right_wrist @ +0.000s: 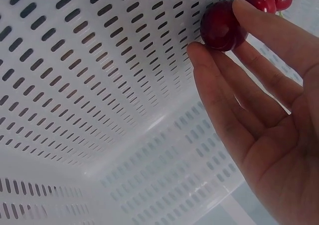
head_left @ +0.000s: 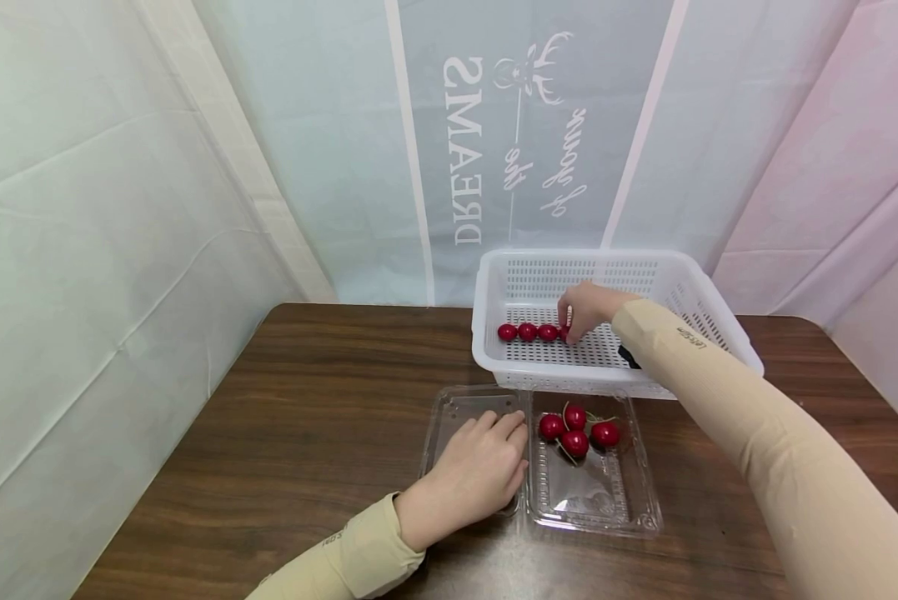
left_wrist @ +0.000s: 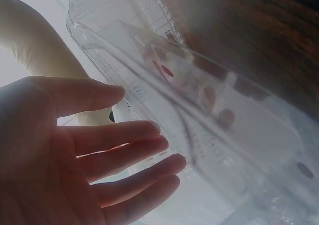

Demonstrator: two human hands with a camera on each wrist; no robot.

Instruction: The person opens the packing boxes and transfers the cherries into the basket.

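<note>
My right hand (head_left: 587, 308) is inside the white plastic basket (head_left: 486, 354), pinching a red cherry (right_wrist: 219, 30) between thumb and fingertips at the basket floor. Three more cherries (head_left: 527, 332) line up to the left of it in one row. My left hand (head_left: 469, 473) rests over the left half of an opened clear plastic clamshell box (head_left: 439, 417), its fingers loosely extended. Seen in the left wrist view, those fingers (left_wrist: 124, 157) hold nothing. Several stemmed cherries (head_left: 574, 443) lie in the back part of the box's right half.
Everything stands on a dark wood-grain table (head_left: 306, 400). The basket is behind the clamshell, close to the table's far edge. A grey printed curtain (head_left: 524, 167) hangs behind, and pale cloth (head_left: 103, 250) hangs along the left side. My right sleeve (head_left: 749, 425) crosses the basket's front rim.
</note>
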